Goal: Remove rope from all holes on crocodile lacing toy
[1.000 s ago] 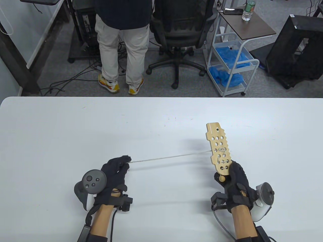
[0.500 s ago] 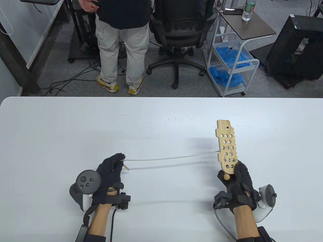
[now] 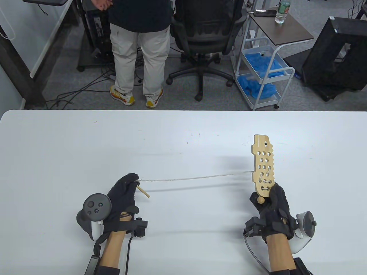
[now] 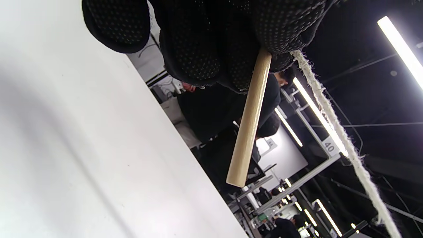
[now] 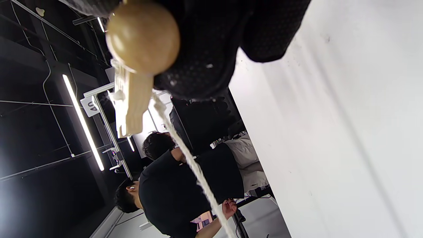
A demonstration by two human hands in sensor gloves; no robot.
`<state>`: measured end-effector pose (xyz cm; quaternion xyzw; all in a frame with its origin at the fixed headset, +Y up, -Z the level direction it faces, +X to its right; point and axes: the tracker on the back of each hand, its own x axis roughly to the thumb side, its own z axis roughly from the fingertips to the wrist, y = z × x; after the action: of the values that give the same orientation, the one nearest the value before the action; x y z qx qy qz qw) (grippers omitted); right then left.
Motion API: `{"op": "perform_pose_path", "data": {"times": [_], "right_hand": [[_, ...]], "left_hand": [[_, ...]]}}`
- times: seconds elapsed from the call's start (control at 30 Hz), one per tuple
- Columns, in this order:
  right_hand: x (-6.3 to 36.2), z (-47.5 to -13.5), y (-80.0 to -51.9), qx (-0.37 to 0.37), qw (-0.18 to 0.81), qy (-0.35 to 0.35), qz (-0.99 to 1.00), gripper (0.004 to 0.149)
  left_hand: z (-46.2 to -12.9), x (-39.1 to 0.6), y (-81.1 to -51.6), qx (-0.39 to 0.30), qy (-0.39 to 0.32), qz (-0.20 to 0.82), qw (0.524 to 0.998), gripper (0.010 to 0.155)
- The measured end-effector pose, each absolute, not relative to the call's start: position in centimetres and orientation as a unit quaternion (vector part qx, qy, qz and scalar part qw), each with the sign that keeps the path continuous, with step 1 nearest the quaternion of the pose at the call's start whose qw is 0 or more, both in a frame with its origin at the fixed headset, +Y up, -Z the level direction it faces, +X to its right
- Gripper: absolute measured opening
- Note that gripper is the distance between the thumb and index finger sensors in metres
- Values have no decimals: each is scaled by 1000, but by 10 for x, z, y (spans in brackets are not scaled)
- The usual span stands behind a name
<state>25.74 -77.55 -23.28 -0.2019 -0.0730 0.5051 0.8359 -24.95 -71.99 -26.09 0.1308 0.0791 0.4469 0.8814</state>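
My right hand [image 3: 271, 202] grips the near end of the wooden crocodile lacing board [image 3: 263, 164], holding it raised above the table [image 3: 183, 137]; a wooden bead [image 3: 260, 200] sits at its base. The board [image 5: 130, 105] shows edge-on in the right wrist view, with the bead [image 5: 142, 41] close up. A white rope [image 3: 195, 178] runs taut from the board's lower holes leftward to my left hand [image 3: 126, 190], which pinches the rope beside its wooden needle [image 3: 142, 191]. In the left wrist view the needle [image 4: 248, 122] hangs below my fingers [image 4: 211, 43] and the rope [image 4: 333, 119] leads away.
Beyond the table's far edge a person [image 3: 137, 48] stands with their back turned, next to an office chair [image 3: 205, 37]. A white cart [image 3: 263, 63] with blue cloth and a black frame [image 3: 339, 54] stand at the right.
My right hand has carried the board to the right and turned it more upright. My left hand has drifted left, and the wooden needle now sticks out below it.
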Motion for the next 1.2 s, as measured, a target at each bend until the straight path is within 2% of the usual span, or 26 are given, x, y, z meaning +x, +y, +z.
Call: {"op": "perform_pose_path", "data": {"times": [0.4,0.6,0.97,1.2], "right_hand": [[258,-231,-777,-210,843,-76,490,48],[245,-233,-779,-195,833,-46,516,48],[184,-229,-774,-80,775,48,625,48],[144,-224,-775,18,763,142,630,48]], "left_hand": [[-260,-259,-723,133,105,487,857,42],[-261,-253,-725,129,93,485,860,42],[-254,-210,-716,119,-4,481,868,41],[-248,-181,-723,62,-42,527,846,43]]}}
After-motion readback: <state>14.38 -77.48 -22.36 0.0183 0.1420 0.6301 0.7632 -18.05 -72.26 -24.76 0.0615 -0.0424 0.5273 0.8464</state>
